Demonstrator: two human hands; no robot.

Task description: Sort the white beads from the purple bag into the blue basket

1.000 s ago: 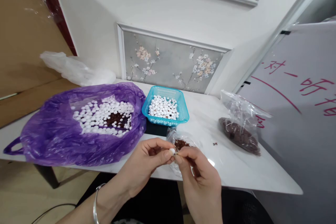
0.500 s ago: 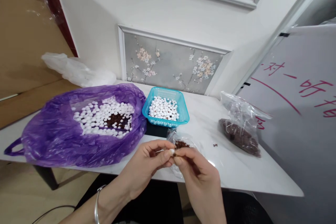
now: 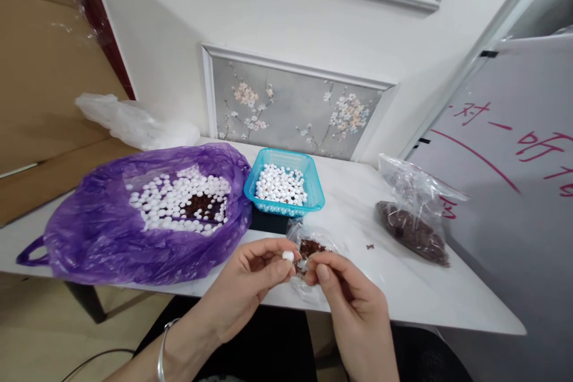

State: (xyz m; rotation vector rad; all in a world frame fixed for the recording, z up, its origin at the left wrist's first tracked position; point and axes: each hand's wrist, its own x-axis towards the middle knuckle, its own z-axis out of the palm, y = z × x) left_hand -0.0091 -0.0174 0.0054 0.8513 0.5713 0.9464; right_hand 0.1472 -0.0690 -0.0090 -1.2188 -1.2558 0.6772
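Note:
My left hand (image 3: 250,280) pinches a small white ball (image 3: 288,256) between thumb and index finger. Just to its right, apart from the ball, my right hand (image 3: 358,298) has its thumb and fingers drawn together; whatever they hold, if anything, is too small to make out. Behind and below both hands lies an opened clear plastic bag (image 3: 313,246) of small reddish-brown pieces. Beyond it a blue plastic basket (image 3: 317,196) contains many white balls. To the left, a purple plastic bag (image 3: 98,239) lies spread open, with white balls and a patch of brown pieces inside.
A clear zip bag (image 3: 414,230) full of brown pieces rests at the table's right, near a whiteboard (image 3: 514,221). A few loose brown pieces (image 3: 369,246) lie on the white table (image 3: 353,203). Crumpled clear plastic (image 3: 134,122) sits behind the purple bag, beside cardboard (image 3: 40,83).
My hands have drawn apart, the right one moving rightward off the white ball. The ball stays in my left fingers and now shows more fully. The view has shifted slightly.

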